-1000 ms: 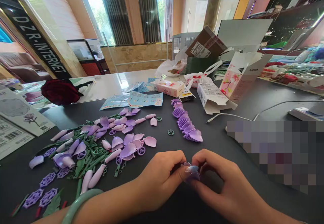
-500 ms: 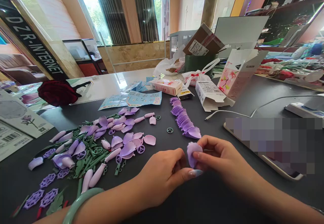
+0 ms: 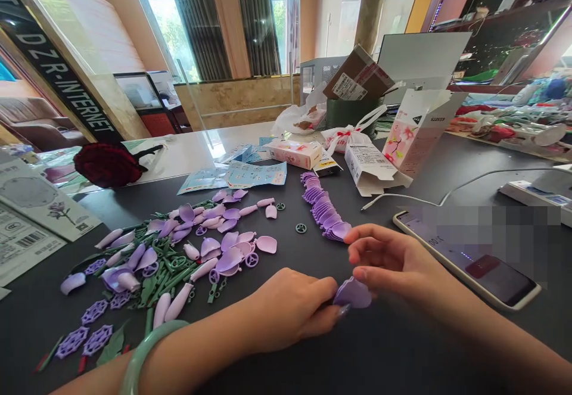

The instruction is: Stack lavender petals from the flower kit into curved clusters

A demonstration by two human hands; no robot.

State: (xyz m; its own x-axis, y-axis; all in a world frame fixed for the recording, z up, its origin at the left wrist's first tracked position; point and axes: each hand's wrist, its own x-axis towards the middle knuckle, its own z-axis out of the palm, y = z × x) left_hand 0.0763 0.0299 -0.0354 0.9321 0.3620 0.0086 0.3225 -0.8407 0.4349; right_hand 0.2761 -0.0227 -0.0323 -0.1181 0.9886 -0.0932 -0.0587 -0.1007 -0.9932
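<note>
Nearest to us we see the left hand, a pale green bangle on its wrist, with its fingers drawn together and clamped on the edge of a lilac plastic petal, which sits low over the dark table. The right hand hangs just above and beyond the petal, its fingers loosely curled and apart, holding nothing; we cannot tell whether its thumb touches the petal. To the left lies a loose spread of lilac petals, green plastic stems and lilac lattice pieces. Just beyond the right hand we find a neat overlapping row of petals, and to the right a phone, partly blurred, rests on the table. Further off we note printed sheets, a dark red rose, blue instruction leaflets, a pink box, an opened white box, a white cable and a power strip. Farthest away stand a tall floral box, a cardboard carton and windows
</note>
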